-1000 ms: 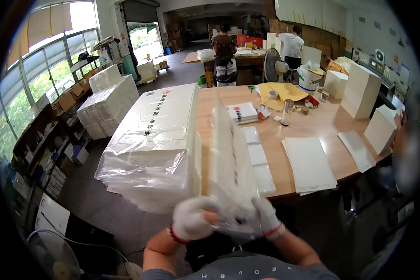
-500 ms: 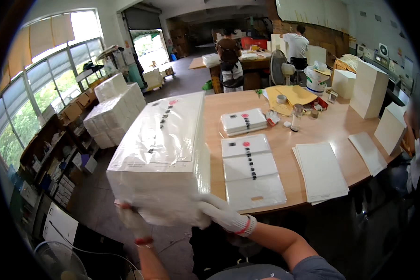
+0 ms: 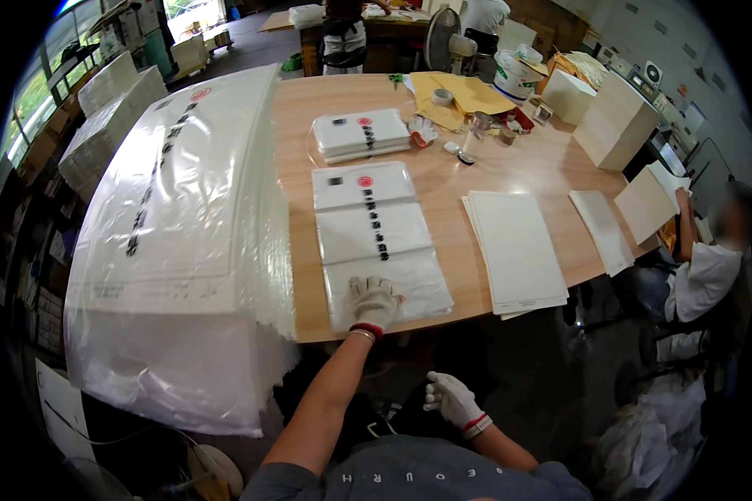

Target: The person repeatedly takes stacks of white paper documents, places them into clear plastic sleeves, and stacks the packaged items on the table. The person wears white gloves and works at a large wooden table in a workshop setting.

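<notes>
My left hand (image 3: 373,302), in a white knit glove with a red cuff, lies with its fingers apart on the lower part of a stack of flat clear plastic bags (image 3: 372,221) with black and red print. Near my body, over the table's front edge, my gloved right hand (image 3: 454,399) hangs with loosely bent fingers and nothing visible in it. To the left stands a tall pile of paper sheets in a clear plastic bag (image 3: 200,192); its loose bag end droops past the table edge. Behind the flat bags is a stack of folded bags (image 3: 361,134).
White sheets (image 3: 518,250) and a smaller pile (image 3: 602,230) lie right on the wooden table (image 3: 443,188). Tape (image 3: 442,97), yellow paper (image 3: 476,93) and a fan (image 3: 443,40) are farther back. A seated person (image 3: 702,275) handles sheets at the right; wrapped stacks (image 3: 113,125) stand left.
Both hands have left the bagged paper pile. My left hand has come down on the flat bags; my right has drawn back toward my body. The view has shifted right and downward.
</notes>
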A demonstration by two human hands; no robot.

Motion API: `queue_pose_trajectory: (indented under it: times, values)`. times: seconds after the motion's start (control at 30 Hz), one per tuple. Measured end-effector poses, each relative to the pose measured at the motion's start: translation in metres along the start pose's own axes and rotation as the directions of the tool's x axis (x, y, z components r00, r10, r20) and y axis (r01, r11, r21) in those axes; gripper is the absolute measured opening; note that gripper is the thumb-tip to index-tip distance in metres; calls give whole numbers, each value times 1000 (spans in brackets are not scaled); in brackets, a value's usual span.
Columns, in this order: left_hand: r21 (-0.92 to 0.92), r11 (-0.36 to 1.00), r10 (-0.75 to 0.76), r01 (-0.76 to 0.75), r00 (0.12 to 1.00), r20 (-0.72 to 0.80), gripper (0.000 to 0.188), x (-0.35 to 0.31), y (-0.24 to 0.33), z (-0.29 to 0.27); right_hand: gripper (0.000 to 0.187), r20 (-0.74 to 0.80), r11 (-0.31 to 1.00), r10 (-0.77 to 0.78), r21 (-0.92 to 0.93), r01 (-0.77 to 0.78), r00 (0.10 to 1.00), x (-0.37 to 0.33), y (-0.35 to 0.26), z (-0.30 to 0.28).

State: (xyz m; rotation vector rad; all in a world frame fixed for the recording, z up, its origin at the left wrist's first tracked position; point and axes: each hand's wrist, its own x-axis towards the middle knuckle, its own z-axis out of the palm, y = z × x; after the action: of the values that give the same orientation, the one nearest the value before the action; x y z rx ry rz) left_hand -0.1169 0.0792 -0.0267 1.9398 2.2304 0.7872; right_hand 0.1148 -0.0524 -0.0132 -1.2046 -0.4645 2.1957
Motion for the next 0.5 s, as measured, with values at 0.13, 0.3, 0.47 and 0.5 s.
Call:
queue_pose_trajectory:
  times: [0.13, 0.3, 0.47, 0.5]
  values:
    - [-285, 947, -43, 148, 938, 344, 21, 38, -31, 16, 34, 43, 997, 29, -67, -26, 999, 23, -28, 25]
    - [-316, 947, 39, 67, 948, 317, 19, 51, -4, -37, 27, 104, 994, -101, 38, 98, 989, 111, -77, 86]
    - [-682, 730, -158, 56, 984, -87, 18, 64, -58, 4, 23, 290, 646, -532, -468, 603, 795, 165, -92, 107]
    - [-936, 314, -364, 157, 931, 33, 17, 72, -71, 13, 24, 171, 779, -494, -348, 521, 853, 166, -96, 96]
